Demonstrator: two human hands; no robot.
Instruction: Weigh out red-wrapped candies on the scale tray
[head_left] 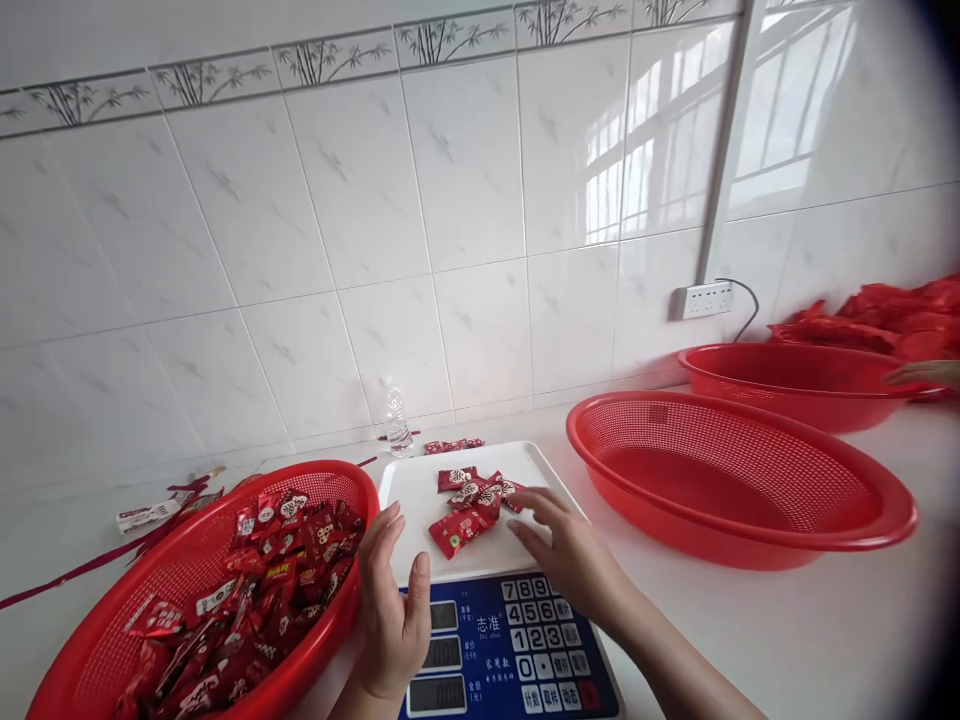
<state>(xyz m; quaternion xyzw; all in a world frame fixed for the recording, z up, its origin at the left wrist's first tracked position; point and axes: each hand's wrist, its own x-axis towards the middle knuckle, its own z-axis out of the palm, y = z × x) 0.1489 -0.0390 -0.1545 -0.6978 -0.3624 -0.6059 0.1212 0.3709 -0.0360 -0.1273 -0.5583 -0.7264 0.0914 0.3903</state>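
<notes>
A small pile of red snack packets (469,505) lies on the white tray of a digital scale (409,500). My right hand (559,540) reaches over the pile's right side with fingers apart; its fingertips are at the nearest packet, and whether they touch it I cannot tell. My left hand (394,600) is raised by the tray's left edge, fingers and thumb apart, holding nothing. To its left stands a red perforated basket (97,630) filled with similar wrapped packets (255,590). The scale's blue keypad panel (487,680) faces me, its displays partly behind my left hand.
A red basket (750,540) with no packets visible stands right of the scale. Behind it are another red basket (795,400), red bags (892,310) and another person's hand (926,374). A clear bottle (395,415) and red packets (454,446) lie beyond the scale, near the tiled wall.
</notes>
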